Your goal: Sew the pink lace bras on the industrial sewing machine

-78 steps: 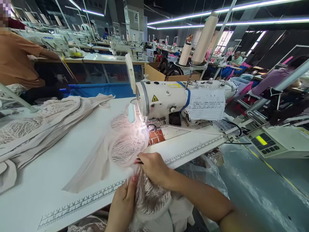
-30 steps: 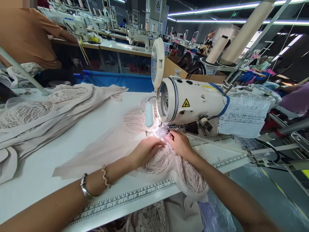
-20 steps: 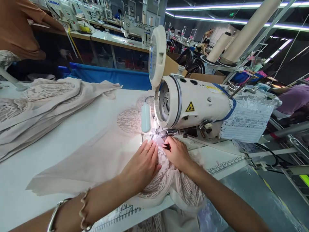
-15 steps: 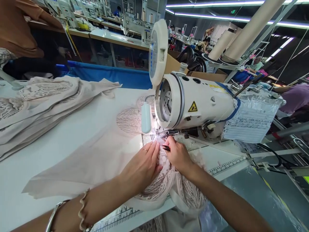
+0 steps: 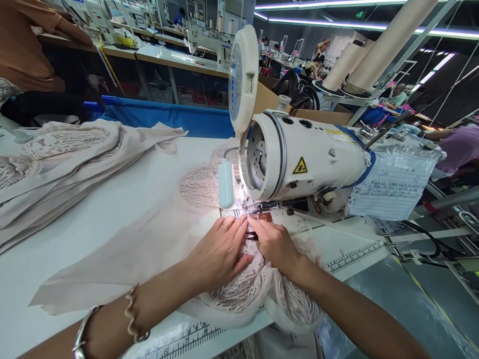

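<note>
Pale pink lace fabric [image 5: 239, 291] lies under the lit needle area of a white sewing machine [image 5: 318, 149]. My left hand [image 5: 220, 249] rests flat on the cloth, fingers stretched out and pointing toward the needle. Close beside it, my right hand [image 5: 275, 244] is closed, with thumb and fingertips at the fabric by the presser foot. Black pointed thread snips [image 5: 251, 236] poke out from under its fingers; their handles are hidden in the palm. A sheer panel [image 5: 123, 259] of the same cloth spreads to the left over the white table.
A pile of lace garments [image 5: 75, 154] lies at the left. A pale blue lamp [image 5: 226, 184] hangs beside the needle. Measuring tapes [image 5: 194, 341] run along the table's front edge. Behind are a blue cloth bin [image 5: 168, 117], thread cones [image 5: 342, 67] and a person's brown sleeve [image 5: 56, 20].
My right hand has shifted slightly, its fingertips now nearer the left hand, and the snips' tips have swung left toward the left fingers. The left hand stays nearly in place on the fabric.
</note>
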Demonstrator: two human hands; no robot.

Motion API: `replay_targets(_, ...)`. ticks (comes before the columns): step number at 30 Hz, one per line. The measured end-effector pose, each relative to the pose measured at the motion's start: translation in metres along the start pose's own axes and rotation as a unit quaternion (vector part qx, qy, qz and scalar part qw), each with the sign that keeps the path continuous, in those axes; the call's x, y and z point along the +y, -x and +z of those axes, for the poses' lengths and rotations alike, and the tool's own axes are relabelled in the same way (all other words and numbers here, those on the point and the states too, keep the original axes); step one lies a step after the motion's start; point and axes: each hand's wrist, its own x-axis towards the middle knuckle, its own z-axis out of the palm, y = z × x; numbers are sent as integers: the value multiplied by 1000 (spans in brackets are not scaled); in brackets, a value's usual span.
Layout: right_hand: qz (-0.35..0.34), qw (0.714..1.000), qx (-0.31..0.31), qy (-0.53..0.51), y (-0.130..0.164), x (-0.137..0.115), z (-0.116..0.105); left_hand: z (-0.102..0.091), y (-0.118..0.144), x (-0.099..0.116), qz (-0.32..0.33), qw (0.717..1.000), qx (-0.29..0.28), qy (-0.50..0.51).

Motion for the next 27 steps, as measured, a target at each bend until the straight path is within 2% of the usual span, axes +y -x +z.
replay_targets(5, 14, 1000, -18, 7, -1, -1, -1, 1, 0, -1, -1, 1000, 11, -19)
replay_targets(11, 20, 999, -25, 8, -2, -2, -3, -1, -1, 0, -1, 999, -1, -46)
replay_targets(20, 42, 998, -47, -3, -7, -4, -10, 0, -1, -4, -16, 999, 1, -44)
replay_targets(24, 88, 994, -66, -18, -8, -3, -19, 2, -1, -1, 40, 996, -6, -81)
replay_targets(27, 85, 993, -45, -67, -6, 3, -25, 8, 2, 4, 85, 993, -26, -81)
